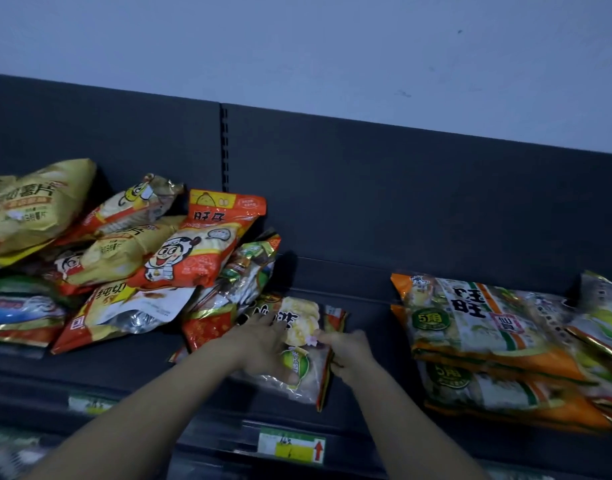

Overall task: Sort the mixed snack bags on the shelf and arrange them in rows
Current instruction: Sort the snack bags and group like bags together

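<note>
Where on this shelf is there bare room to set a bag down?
Bare shelf lies between the held bag and the orange stack on the right, behind that bag up to the back panel, and in front of the mixed pile on the left. The pile itself is crowded, bags overlapping. The left hand and right hand fill the middle.

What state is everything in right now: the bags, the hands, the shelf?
Clear rice-cracker bag with green round label: lying flat mid-shelf, under both hands.
Left hand: resting flat on that bag.
Right hand: pinching the bag's right edge.
Mixed heap of yellow, orange and red snack bags: jumbled, unsorted, at left.
Orange-and-green snack bags: stacked flat at right.
Dark metal shelf: carrying all the bags.
</note>
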### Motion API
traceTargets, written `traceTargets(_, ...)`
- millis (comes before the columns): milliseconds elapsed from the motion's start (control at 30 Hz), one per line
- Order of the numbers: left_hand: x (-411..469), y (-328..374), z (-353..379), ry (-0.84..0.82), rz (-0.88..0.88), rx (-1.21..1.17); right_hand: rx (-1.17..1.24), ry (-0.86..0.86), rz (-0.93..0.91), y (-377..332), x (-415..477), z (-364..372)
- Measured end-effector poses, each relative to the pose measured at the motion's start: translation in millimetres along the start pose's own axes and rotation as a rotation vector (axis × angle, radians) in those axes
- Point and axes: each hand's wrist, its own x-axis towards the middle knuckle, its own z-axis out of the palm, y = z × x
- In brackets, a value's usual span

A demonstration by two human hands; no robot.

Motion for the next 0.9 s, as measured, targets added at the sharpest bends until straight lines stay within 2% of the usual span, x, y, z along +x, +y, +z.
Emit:
traceTargets(100,-1.0,-12.4,-1.8,0.04,0.071,-0.106,0.066,-0.082,0.144,-0.4,-11.3,1.1)
traceTargets(167,0.1,-21.4,-2.6,0.047,0.108,-0.18,0.017,-0.088,0.136,0.5,-18.5,5.3)
traceTargets(267,-2.3,-29.5,-8.4,0.121,0.139,-0.208,-0.005,0.02,0.004,-8.0,-27.6,9.2)
traceTargets(400,-6.1,-31.6,-15.1,0.442,0.11,-0.003,-0.053,0.212,-0.203,-30.8,-37.7,0.0)
traceTargets(467,-4.2,-29.8,-13.7,0.481,0.095,0.051,-0.105,0.309,-0.314,-43.9,-47.1,-8.8)
traceTargets(567,0.9,-24.1,-8.5,0.455,0.06,0.074,-0.156,0.431,-0.463,-63.0,-66.3,-23.8)
traceTargets(667,7.9,-6.8,-9.8,0.469,0.09,0.06,-0.158,0.525,-0.566,-78.3,-83.4,-42.0)
traceTargets(767,16.8,22.0,-23.7,0.529,0.157,-0.074,-0.071,0.582,-0.61,-88.1,-97.1,-64.6)
traceTargets(900,19.6,72.0,-51.0,0.519,0.189,-0.384,0.08,0.621,-0.615,-91.5,-109.7,-101.4)
